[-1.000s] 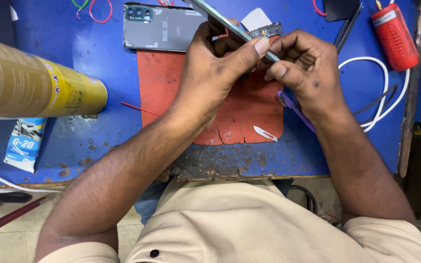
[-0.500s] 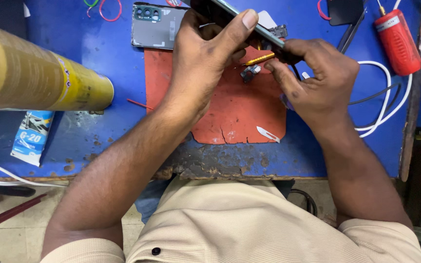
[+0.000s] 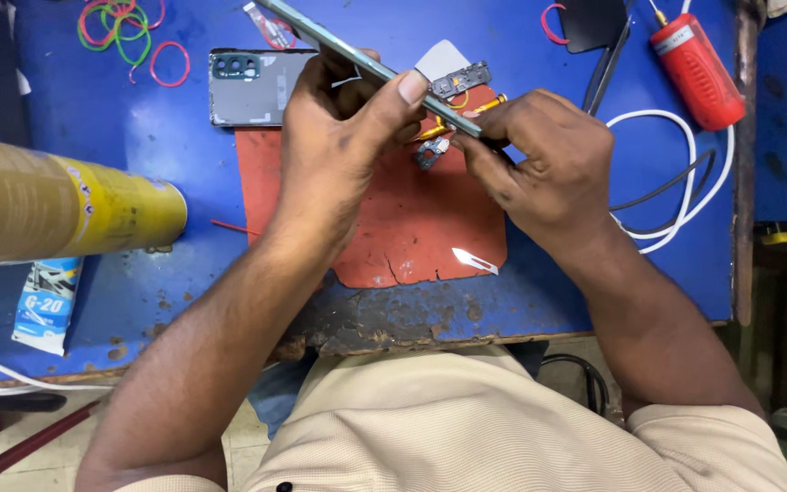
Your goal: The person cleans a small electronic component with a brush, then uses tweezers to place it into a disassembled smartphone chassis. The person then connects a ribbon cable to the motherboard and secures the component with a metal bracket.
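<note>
1. Head view: left hand (image 3: pixel 343 150) was closed around a thin phone (image 3: pixel 357 62) held edge-on and tilted, thumb pressed along its upper edge.
2. Right hand (image 3: pixel 548 169) was curled shut at the phone's lower end, fingers pinched on it – whether a yellow-handled tool (image 3: pixel 466 114) sat in that grip could not be told.
3. Phone was raised above the red mat (image 3: pixel 412 228), its far end reaching toward the table's back edge.
4. Small circuit part (image 3: pixel 460 80) lay just behind the phone, beside a pale grey card (image 3: pixel 441 56); a tiny metal piece (image 3: pixel 429 153) lay on the mat under the hands.
5. Grey back cover (image 3: pixel 252 88) with camera holes lay flat on the blue table (image 3: pixel 138 146), left of the left hand and touching the mat's upper corner.
6. Small blade (image 3: pixel 475 261) rested near the mat's lower right edge – well apart from both hands.
7. Yellow spray can (image 3: pixel 56 208) lay at far left, a blue tube (image 3: pixel 47 305) below it.
8. Rubber bands (image 3: pixel 129 27) sat at upper left, a red bottle (image 3: pixel 696 71) and white cable (image 3: pixel 680 173) at right.
</note>
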Demonstrator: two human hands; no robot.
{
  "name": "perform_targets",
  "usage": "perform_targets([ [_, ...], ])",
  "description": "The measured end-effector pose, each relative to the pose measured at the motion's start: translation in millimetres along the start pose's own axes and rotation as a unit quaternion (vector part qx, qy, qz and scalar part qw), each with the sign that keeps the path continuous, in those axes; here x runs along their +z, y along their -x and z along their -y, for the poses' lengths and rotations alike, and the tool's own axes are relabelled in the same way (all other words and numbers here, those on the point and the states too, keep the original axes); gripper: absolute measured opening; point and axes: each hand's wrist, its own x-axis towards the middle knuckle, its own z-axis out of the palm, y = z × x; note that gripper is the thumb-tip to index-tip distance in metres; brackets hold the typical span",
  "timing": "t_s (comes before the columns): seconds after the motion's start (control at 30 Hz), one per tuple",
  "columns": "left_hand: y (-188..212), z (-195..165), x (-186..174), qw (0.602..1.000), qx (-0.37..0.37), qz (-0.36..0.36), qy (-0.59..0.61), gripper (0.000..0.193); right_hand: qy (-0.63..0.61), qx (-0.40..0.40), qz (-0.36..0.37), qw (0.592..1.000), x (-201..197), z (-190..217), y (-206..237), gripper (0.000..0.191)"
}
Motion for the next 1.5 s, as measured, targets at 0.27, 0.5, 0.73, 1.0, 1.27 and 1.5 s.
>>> perform_targets([
  [0.27, -14, -19, -25, 0.991, 0.044, 0.057, 0.115, 0.046, 0.123, 0.001, 0.041, 0.991, -23, -9, -17, 0.014],
  [0.5, -4, 0, -19, 0.958, -0.105, 0.154, 0.219, 0.059, 0.064, -0.031, 0.008, 0.997, -22, 2, -22, 0.013],
  [0.73, 2, 9, -8, 0.959, -0.143, 0.164, 0.182, 0.059, -0.052, -0.012, -0.049, 0.997, -10, 15, -8, 0.022],
  [1.0, 5, 15, -3, 0.973, -0.111, 0.166, 0.114, 0.067, -0.073, -0.03, -0.025, 0.997, 0, 17, -2, 0.032],
  [1.27, 5, 24, -2, 0.986, -0.089, 0.14, 0.019, 0.073, 0.003, -0.085, -0.001, 0.996, 2, 15, -2, 0.034],
  [1.5, 9, 19, 0, 0.986, -0.066, 0.149, -0.028, 0.071, 0.013, -0.119, 0.01, 0.993, 0, 16, -7, 0.033],
])
